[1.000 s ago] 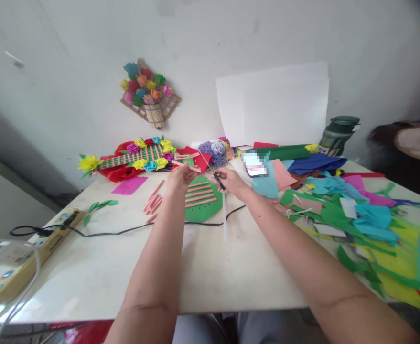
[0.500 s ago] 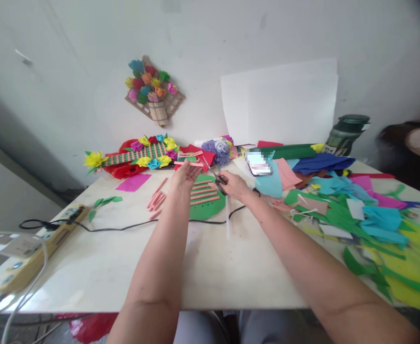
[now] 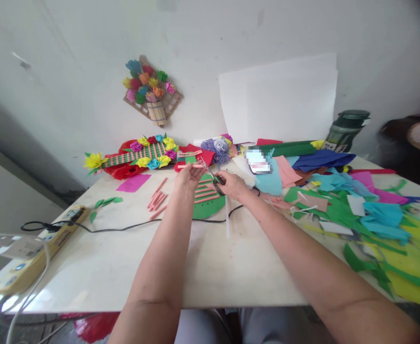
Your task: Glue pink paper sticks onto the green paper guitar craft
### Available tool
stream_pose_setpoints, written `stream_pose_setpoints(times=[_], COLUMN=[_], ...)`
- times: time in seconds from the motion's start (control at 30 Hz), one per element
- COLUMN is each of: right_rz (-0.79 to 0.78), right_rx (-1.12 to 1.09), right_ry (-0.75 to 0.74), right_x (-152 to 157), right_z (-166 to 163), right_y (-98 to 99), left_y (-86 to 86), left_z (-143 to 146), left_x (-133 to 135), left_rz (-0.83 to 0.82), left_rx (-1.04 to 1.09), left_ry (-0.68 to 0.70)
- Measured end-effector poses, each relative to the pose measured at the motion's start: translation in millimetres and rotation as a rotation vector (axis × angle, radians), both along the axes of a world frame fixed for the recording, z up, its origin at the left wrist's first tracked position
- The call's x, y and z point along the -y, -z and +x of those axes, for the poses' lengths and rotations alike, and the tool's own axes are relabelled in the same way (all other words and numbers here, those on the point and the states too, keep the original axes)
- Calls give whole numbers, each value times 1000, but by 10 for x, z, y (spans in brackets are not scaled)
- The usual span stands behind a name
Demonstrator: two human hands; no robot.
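Pink strip point(image 3: 187, 166) pinched by left hand point(image 3: 188, 176); right hand point(image 3: 231, 184) grips scissors point(image 3: 213, 177)

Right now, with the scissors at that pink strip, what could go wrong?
The left hand pinches the pink strip close to the scissors in the right hand, so the blades could nick the fingers. The black cable lies under both forearms and might be dragged. Loose pink strips beside the green cutout could be swept aside.
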State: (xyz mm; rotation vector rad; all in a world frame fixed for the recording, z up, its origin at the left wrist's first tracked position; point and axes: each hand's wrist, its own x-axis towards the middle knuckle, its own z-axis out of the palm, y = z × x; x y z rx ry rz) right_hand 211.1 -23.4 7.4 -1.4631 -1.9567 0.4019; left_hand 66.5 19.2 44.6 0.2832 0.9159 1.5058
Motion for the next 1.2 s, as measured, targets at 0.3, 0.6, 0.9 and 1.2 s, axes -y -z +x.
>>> stream_pose_setpoints(times=[0.3, 0.6, 0.9, 1.2], right_rz=[8, 12, 7, 10], right_rx=[27, 50, 22, 8], right_ry=[2, 16, 16, 7], right_x=[5, 1, -19, -18], right_z=[6, 1, -6, -17], right_y=[-16, -18, 11, 5], left_y=[-1, 32, 3, -38], left_z=[13, -5, 24, 41], left_x=[3, -30, 10, 46], left_rz=[-17, -3, -29, -46], left_rx=[13, 69, 49, 43], left_ry=[6, 0, -10, -22])
